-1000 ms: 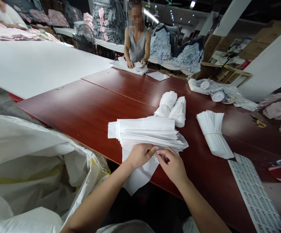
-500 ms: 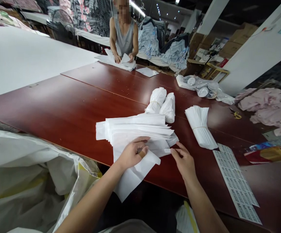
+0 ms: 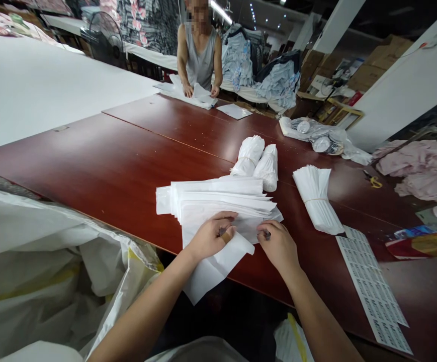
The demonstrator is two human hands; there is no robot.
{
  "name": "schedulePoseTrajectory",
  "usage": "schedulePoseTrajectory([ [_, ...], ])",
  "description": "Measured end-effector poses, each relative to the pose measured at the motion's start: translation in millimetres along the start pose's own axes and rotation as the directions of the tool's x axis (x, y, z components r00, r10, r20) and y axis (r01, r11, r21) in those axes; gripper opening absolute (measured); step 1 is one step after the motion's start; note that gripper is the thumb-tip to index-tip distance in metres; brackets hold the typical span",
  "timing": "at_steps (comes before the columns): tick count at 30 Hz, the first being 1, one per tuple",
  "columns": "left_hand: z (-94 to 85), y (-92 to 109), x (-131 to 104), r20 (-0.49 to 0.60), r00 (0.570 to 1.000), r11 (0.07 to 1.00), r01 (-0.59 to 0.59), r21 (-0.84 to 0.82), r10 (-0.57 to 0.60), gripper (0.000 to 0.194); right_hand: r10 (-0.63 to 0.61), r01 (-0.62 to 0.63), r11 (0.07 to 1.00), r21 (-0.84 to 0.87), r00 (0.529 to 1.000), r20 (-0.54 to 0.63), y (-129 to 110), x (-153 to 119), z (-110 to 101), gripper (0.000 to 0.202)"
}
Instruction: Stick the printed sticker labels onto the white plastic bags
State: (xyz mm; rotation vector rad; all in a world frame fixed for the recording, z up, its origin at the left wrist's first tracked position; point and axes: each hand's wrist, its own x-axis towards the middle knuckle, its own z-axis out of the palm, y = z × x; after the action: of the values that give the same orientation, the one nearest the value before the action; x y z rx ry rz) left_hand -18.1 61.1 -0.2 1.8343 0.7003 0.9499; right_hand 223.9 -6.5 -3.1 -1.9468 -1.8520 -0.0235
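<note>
My left hand [image 3: 213, 236], with a tan bandage round the thumb, has its fingers curled over a thin white bag or sheet [image 3: 212, 274]. One part of that sheet is turned up under the thumb, and its lower end hangs past the table edge. Beneath lies a fanned stack of similar white sheets [image 3: 218, 188]. My right hand [image 3: 278, 246] is closed, its fingertips bent down at the stack's right side. The small printed label seen there before is now hidden by these fingers. Sheets of printed labels [image 3: 372, 286] lie to the right on the table.
Rubber-banded white bundles [image 3: 249, 153] stand behind the stack; another bundle [image 3: 316, 198] lies to the right. Yellow-handled scissors [image 3: 374, 182] are farther right on the red-brown table [image 3: 127, 151]. A large white sack [image 3: 52, 241] is at left. Across the table, a person [image 3: 199, 55] handles white sheets.
My right hand has moved left and inward, its fingers curling over the spot where the small label showed. My left hand keeps its place on the sheet. The view has shifted slightly.
</note>
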Motion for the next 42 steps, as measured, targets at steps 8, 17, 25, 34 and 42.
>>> schedulePoseTrajectory([
  [8, 13.0, 17.1, -13.9, 0.114, 0.99, 0.946, -0.12, 0.302, 0.089, 0.022, -0.421, 0.469, 0.871, -0.145, 0.865, 0.272, 19.5, 26.5, -20.6, 0.033],
  [17, 67.7, 26.0, -56.0, 0.08, 0.99, 0.899, -0.141, 0.415, 0.119, 0.017, -0.71, 0.727, 0.684, 0.05, 0.649, 0.275, -93.5, 67.6, 11.8, 0.042],
  [25, 13.8, 20.7, -16.3, 0.068, 0.993, 0.985, -0.102, 0.139, 0.093, 0.025, -0.285, 0.247, 0.869, 0.429, 0.958, 0.027, -114.2, 77.3, -7.5, 0.028],
  [34, 6.3, -1.0, 0.4, -0.117, 0.975, 0.958, 0.159, -0.239, -0.191, 0.013, -0.152, 0.105, 0.896, 0.431, 0.985, 0.076, -25.0, 13.6, -6.1, 0.033],
  [42, -120.6, 34.8, -77.4, -0.833, 0.546, 0.968, 0.245, 0.059, -0.087, 0.019, -0.048, -0.009, 0.914, 0.405, 0.99, 0.13, 31.9, 18.5, 43.5, 0.046],
])
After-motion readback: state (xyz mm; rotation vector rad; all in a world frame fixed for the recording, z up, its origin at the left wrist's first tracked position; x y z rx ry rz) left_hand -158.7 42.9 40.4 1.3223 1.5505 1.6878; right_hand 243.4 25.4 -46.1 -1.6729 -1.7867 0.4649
